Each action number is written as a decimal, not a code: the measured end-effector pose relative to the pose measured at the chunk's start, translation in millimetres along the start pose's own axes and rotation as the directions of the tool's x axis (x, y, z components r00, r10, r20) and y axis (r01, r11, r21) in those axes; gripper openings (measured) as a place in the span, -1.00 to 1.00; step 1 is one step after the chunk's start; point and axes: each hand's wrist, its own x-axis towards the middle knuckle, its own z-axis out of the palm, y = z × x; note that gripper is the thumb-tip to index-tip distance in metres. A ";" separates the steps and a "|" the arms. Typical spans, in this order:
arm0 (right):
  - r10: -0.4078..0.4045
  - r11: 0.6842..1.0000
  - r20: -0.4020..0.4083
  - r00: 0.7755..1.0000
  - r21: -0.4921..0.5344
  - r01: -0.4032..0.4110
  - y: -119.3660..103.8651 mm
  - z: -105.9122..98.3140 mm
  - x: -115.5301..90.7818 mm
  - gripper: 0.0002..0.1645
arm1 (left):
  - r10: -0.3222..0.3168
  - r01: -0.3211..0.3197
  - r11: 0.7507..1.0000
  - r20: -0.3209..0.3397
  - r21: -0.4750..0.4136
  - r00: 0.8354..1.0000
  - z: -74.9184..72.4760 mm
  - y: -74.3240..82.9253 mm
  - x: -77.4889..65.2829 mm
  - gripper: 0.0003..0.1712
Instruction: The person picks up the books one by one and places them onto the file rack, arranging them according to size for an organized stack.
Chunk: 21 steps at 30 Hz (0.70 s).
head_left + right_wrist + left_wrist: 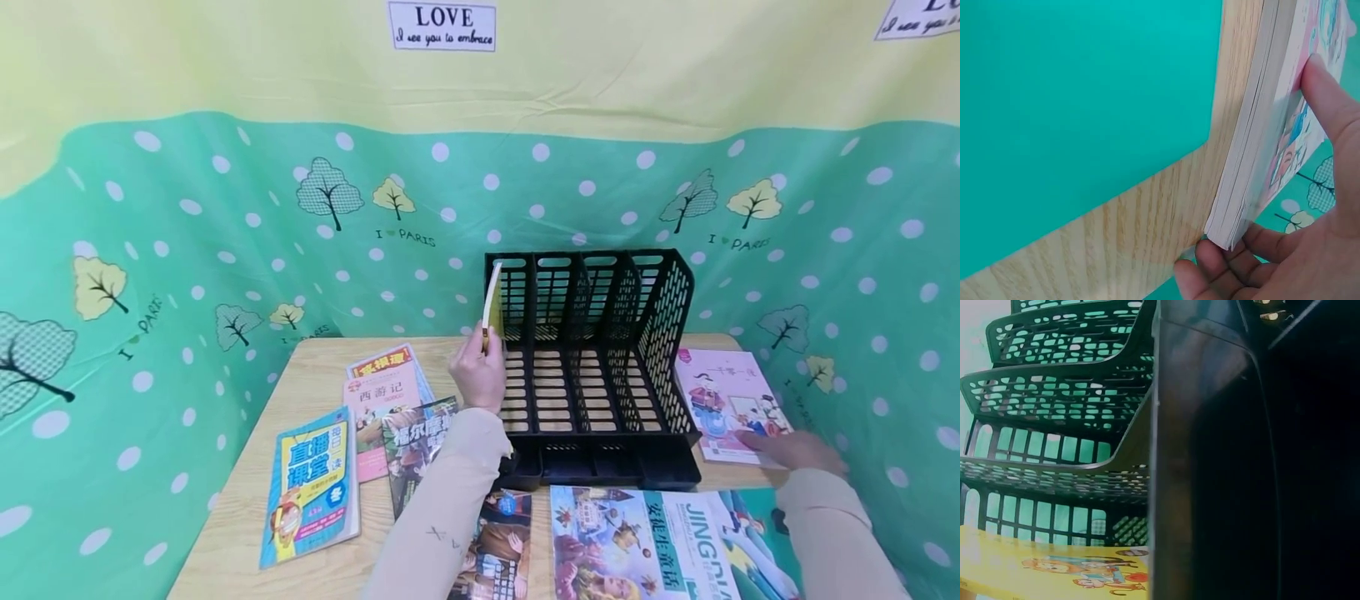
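A black mesh magazine rack (592,440) with upright dividers stands at the back of the table. My left hand (480,373) holds a thin yellow book (492,304) on edge at the rack's leftmost compartment. The left wrist view shows its yellow cover (1054,569) beside the slotted dividers (1047,400). To the right of the rack lies a pink-and-white book (723,387), gripped at its near right corner by my right hand (806,457). In the right wrist view the thumb (1325,90) is on the cover and the other fingers are at the bottom edge.
On the left lie a blue book (311,492), a pink book (375,400), a book with an orange title (386,362) and a dark comic-style book (408,437). In front are another dark book (502,542), a fairy-tale book (600,542) and a green-and-white book (705,542). Patterned fabric (390,275) surrounds the table.
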 end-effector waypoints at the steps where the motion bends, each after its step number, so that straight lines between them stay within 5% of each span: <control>1: 0.014 1.000 0.007 1.000 0.014 -0.014 0.6 -0.7 0.9 0.53 | 0.001 -0.001 1.000 0.004 0.002 1.000 -0.5 0.2 -0.2 -0.82; 14: 0.052 0.995 0.025 0.998 0.086 -0.054 7.6 3.8 20.7 0.79 | -0.055 0.047 0.996 0.111 0.073 0.992 -11.5 2.8 -1.5 -0.83; 21: 0.050 0.996 0.020 0.999 0.072 -0.051 8.1 1.1 15.3 0.75 | -0.057 0.023 0.986 0.206 0.163 0.977 -16.6 2.9 4.0 -0.85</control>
